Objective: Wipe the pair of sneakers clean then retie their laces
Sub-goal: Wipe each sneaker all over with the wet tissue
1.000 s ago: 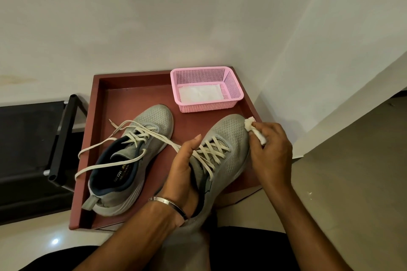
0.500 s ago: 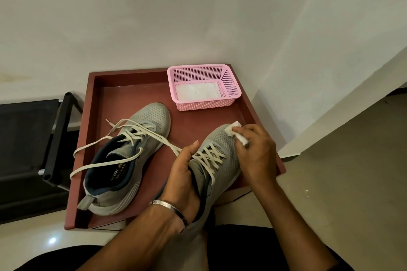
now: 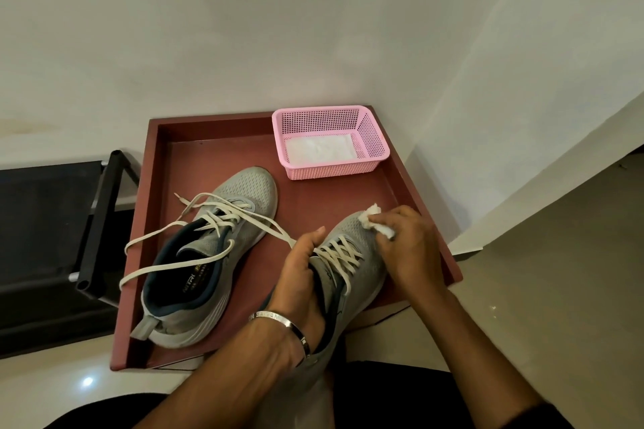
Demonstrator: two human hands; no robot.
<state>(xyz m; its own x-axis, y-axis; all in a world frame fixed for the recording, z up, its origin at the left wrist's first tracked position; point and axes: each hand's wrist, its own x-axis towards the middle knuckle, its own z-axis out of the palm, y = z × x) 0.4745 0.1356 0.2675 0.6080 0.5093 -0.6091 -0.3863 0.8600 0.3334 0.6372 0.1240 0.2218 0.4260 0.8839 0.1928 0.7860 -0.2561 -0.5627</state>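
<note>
Fingers (image 3: 390, 219) of my right hand (image 3: 411, 247) pinch a crumpled white wipe (image 3: 378, 225) against the toe of the right sneaker (image 3: 352, 275), which I hold tilted up at the near right of the red tray (image 3: 209, 136). My left hand (image 3: 299, 275) grips that shoe around the tongue and collar, thumb up beside the laces (image 3: 339, 256), so it is braced for rubbing. To do this step well, I judge I should press the wipe flat on the mesh and work in short strokes from toe toward the side wall, turning the shoe with the left hand so that each face comes up in turn, and fold the wipe to a fresh face when it greys. The left sneaker (image 3: 209, 254) lies on the tray to the left, its laces (image 3: 174, 240) loose and trailing over the tray's left edge; it looks not yet retied. A pink basket (image 3: 369, 136) with white wipes inside sits at the far right of the tray, near enough to reach for a fresh one.
</note>
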